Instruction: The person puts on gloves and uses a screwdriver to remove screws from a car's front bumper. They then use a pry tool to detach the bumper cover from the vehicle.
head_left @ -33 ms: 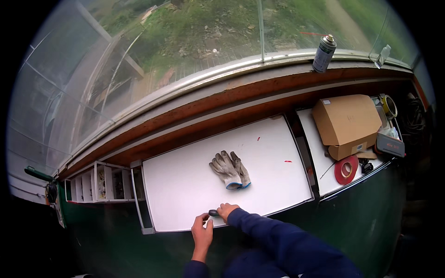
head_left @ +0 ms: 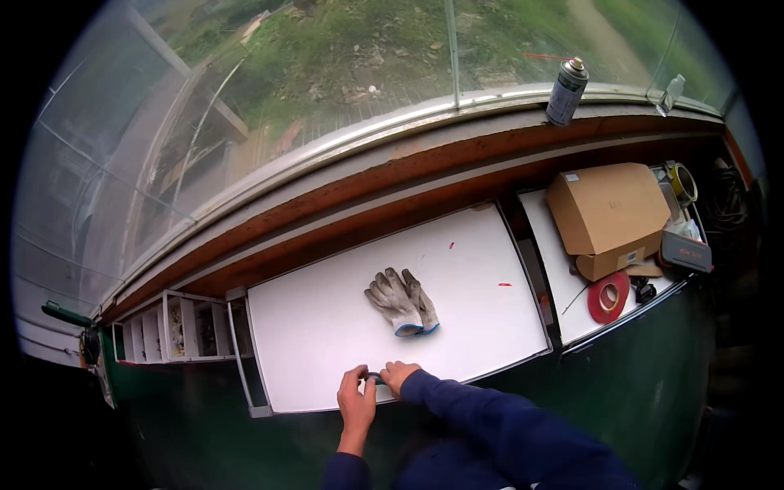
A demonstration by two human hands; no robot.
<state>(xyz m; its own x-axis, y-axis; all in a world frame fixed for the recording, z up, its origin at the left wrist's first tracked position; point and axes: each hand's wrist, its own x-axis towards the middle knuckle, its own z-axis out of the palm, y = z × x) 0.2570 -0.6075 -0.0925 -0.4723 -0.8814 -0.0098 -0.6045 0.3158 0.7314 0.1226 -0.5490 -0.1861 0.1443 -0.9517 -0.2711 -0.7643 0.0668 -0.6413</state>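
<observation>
Both hands are at the near edge of a white board. My right hand has curled fingers gripping a small dark rounded object, too small to identify. My left hand has bent fingers and its thumb against the left end of that object, partly hiding it. A pair of grey work gloves with blue cuffs lies on the board above my hands.
On the right board are a cardboard box, red tape roll and grey case. A spray can and clear bottle stand on the window ledge. A compartmented organiser sits at left.
My left hand's fingertips have moved up onto the dark object, which is now more hidden between the hands. The whole view has shifted slightly.
</observation>
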